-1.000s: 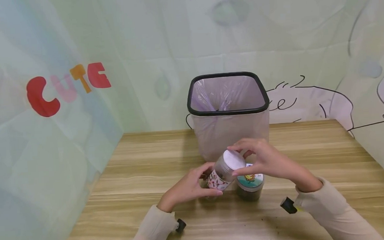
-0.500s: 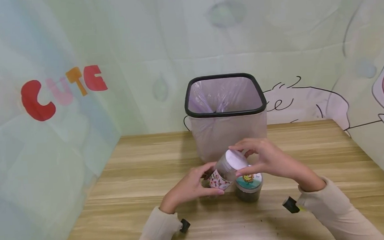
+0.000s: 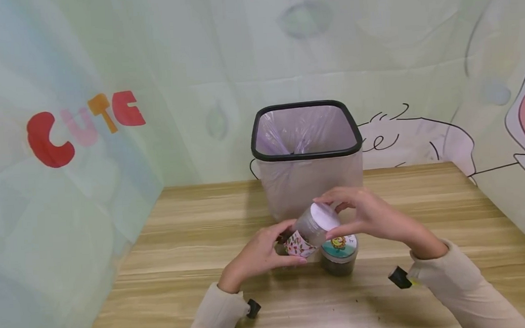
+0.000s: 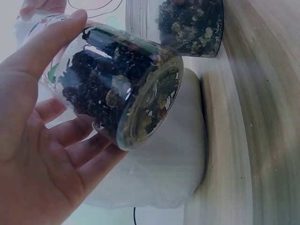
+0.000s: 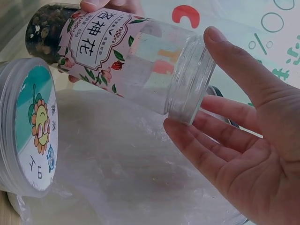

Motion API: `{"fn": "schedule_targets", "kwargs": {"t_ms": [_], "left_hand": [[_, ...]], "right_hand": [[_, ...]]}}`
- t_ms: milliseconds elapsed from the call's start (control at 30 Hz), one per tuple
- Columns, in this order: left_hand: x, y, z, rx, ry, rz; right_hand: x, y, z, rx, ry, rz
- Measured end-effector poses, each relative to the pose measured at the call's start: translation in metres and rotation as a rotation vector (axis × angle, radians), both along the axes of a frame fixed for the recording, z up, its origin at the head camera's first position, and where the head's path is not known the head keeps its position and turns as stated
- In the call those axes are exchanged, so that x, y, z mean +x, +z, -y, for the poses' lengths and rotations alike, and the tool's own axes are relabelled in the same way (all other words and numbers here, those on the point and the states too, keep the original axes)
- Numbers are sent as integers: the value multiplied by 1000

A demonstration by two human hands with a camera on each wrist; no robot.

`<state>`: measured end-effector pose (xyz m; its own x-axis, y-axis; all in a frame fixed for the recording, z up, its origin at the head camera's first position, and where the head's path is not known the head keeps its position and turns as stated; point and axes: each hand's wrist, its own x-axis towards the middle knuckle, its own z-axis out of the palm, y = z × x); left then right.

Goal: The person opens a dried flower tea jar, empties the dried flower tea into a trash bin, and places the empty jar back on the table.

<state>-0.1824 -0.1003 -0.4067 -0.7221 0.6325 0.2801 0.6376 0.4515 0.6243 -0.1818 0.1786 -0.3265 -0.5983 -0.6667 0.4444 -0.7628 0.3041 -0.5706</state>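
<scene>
A clear screw-top jar [image 3: 299, 245] with a pink floral label is tilted in the air, its lid end up and toward the right. Dark dried pieces fill the bottom end of the jar [image 4: 108, 70]; the upper part is see-through. My left hand [image 3: 258, 256] grips the lower body, thumb on one side and fingers on the other. At the other end, my right hand [image 5: 253, 154] holds the clear ridged lid [image 5: 192, 77] between thumb and fingers. Just beside it, a second jar [image 3: 340, 259] with a teal and white flower sticker on its lid stands upright on the table.
Behind the jars stands a whitish bin [image 3: 310, 181] with a black rim and a purple-tinted bag liner. A few dark crumbs lie on the wooden table [image 3: 195, 237] near the front. Printed cloth walls enclose the back and sides.
The head view has shifted slightly, so the background slides left. Relative to the bin, the tilted jar and my right hand have moved a little to the right. Both grips stay the same.
</scene>
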Motion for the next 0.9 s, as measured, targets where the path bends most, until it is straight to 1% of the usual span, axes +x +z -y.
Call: {"fn": "schedule_targets", "kwargs": {"t_ms": [133,200,333,467,600,667,767,833,900], "left_hand": [[2,2,0,-45,41,-48],[2,2,0,-59,50,-66],[3,2,1,-54,44,-76],[3,4,1,-34,45,-80],[4,6,0,-33,75,-101],[5,7,0,-41,92,-118],[7,9,-1,-45,109,-153],[8,10,-1,-43,116,-179],[9,11,-2,-37,120,-200]], "right_hand": [[-2,-1,-2,-20,31,1],[-3,-2,-3,-21,43,3],[-3,-1,-5,-7,87,5],[-2,2,-7,18,104,17],[1,6,-6,37,85,45],[3,7,-4,46,80,25],[7,7,0,59,59,-34],[11,8,3,69,11,-48],[15,10,6,80,-59,-44]]}}
